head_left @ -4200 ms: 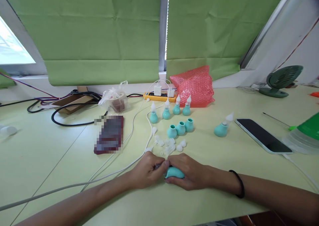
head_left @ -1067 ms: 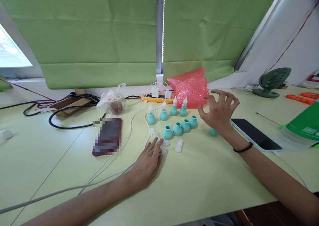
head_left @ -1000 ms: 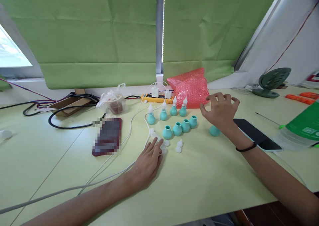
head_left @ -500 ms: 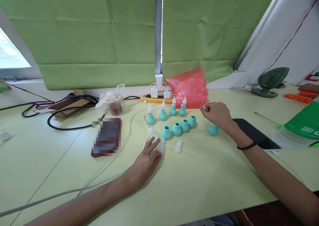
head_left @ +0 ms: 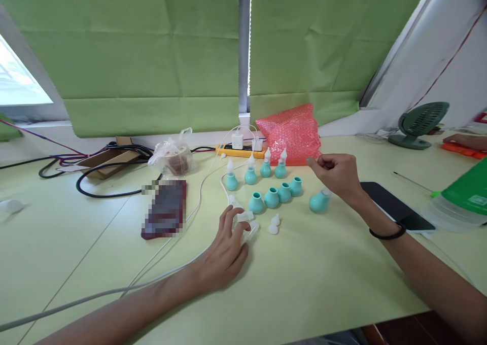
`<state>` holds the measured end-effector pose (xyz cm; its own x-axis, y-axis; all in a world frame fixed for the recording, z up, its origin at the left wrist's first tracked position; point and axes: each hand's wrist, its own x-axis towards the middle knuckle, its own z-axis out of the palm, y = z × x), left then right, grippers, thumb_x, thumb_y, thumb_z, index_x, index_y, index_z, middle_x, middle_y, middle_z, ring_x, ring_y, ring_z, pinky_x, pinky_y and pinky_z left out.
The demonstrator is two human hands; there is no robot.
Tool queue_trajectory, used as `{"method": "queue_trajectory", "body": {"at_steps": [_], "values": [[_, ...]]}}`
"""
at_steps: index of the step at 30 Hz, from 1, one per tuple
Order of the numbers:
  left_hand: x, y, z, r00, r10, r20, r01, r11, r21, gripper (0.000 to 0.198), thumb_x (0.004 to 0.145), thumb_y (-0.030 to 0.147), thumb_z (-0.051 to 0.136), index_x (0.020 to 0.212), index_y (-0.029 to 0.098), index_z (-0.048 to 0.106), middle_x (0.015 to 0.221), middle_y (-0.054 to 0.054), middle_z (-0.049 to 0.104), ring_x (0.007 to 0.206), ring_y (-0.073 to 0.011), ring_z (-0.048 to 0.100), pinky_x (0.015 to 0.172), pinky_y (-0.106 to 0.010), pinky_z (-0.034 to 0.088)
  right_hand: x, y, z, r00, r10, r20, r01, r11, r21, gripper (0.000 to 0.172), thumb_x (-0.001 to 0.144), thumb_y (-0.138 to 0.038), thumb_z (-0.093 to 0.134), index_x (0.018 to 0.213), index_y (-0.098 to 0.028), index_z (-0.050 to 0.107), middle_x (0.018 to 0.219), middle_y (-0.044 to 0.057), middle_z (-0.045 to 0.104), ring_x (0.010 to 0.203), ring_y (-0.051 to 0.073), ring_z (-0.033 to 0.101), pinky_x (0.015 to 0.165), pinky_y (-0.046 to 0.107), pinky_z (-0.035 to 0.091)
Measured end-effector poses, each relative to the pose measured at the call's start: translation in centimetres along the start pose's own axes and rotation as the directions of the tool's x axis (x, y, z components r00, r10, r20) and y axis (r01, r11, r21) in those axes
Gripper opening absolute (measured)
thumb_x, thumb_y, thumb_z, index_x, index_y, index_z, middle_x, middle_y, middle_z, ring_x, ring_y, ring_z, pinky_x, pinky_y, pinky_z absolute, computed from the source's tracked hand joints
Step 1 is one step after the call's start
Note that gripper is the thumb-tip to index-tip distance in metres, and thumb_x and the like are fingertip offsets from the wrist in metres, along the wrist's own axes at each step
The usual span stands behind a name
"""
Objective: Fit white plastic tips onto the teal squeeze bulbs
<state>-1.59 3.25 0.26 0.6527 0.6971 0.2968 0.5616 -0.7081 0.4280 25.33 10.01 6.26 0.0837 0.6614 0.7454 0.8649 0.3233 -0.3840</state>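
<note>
Clear plastic nozzle pieces (head_left: 249,228) lie in a small pile on the table. My left hand (head_left: 224,253) rests over them, fingers apart and bent, with fingertips touching the pieces. My right hand (head_left: 338,177) hovers at the right, fingers curled into the palm and thumb sticking out; its palm side is hidden. Just below it lies a tilted teal squeeze bulb (head_left: 318,203) with a clear neck, partly behind the hand. Several open teal bulbs (head_left: 271,198) stand in a slanting row. Behind them, several bulbs with clear pointed tips (head_left: 250,175) stand upright. Small white caps (head_left: 274,225) lie nearby.
A red bubble-wrap bag (head_left: 292,137) and a yellow power strip (head_left: 241,151) are at the back. White cables cross the left side near a phone (head_left: 165,210). At right are a black tablet (head_left: 395,205), a green-labelled bottle (head_left: 464,198), a fan (head_left: 418,124) and another person's hand (head_left: 470,141).
My left hand's fingers have bent and spread among the clear pieces, shifting them. The tilted bulb beside my right hand has moved slightly left, and its clear neck now shows.
</note>
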Motion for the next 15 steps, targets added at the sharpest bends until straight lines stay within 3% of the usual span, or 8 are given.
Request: {"method": "queue_trajectory", "body": {"at_steps": [5,11,13,15], "values": [[-0.2,0.2,-0.8,0.998,0.015,0.061,-0.008,0.994,-0.104,0.046,0.061,-0.008,0.031,0.097,0.020,0.031,0.122,-0.011,0.016,0.120,-0.0233,0.016,0.090,-0.041,0.035,-0.4,-0.6,0.4,0.988,0.108,0.115,-0.132,0.965,0.227,0.037,0.066,-0.033,0.054,0.041,-0.018,0.031,0.040,-0.005,0.027,0.038,0.007,0.025,0.039,0.023,0.024],[0.2,-0.5,-0.2,0.999,-0.047,-0.014,0.044,0.984,-0.174,0.043,0.068,-0.007,0.029,0.099,0.022,0.031,0.124,-0.009,0.017,0.118,-0.0206,0.022,0.090,-0.037,0.035,-0.8,-0.4,1.4,0.947,0.213,0.241,-0.289,0.893,0.346,0.031,0.066,-0.033,0.057,0.043,-0.017,0.042,0.034,-0.005,0.038,0.033,0.006,0.033,0.037,0.020,0.029],[0.3,-0.7,-0.1,0.993,-0.104,-0.054,0.089,0.972,-0.219,0.041,0.069,-0.006,0.029,0.099,0.022,0.032,0.122,-0.009,0.020,0.113,-0.0206,0.029,0.082,-0.034,0.041,-0.6,-0.1,1.5,0.921,0.237,0.308,-0.338,0.881,0.333,0.032,0.065,-0.034,0.057,0.043,-0.016,0.044,0.032,-0.005,0.040,0.031,0.005,0.034,0.036,0.020,0.030],[0.3,-0.7,-0.1,0.987,-0.151,-0.046,0.133,0.952,-0.276,0.043,0.065,-0.005,0.032,0.098,0.022,0.032,0.121,-0.009,0.023,0.106,-0.0212,0.036,0.065,-0.026,0.047,-0.5,0.3,1.7,0.901,0.255,0.351,-0.372,0.871,0.321,0.033,0.064,-0.034,0.059,0.041,-0.015,0.045,0.031,-0.004,0.042,0.030,0.005,0.034,0.035,0.019,0.029]]}}
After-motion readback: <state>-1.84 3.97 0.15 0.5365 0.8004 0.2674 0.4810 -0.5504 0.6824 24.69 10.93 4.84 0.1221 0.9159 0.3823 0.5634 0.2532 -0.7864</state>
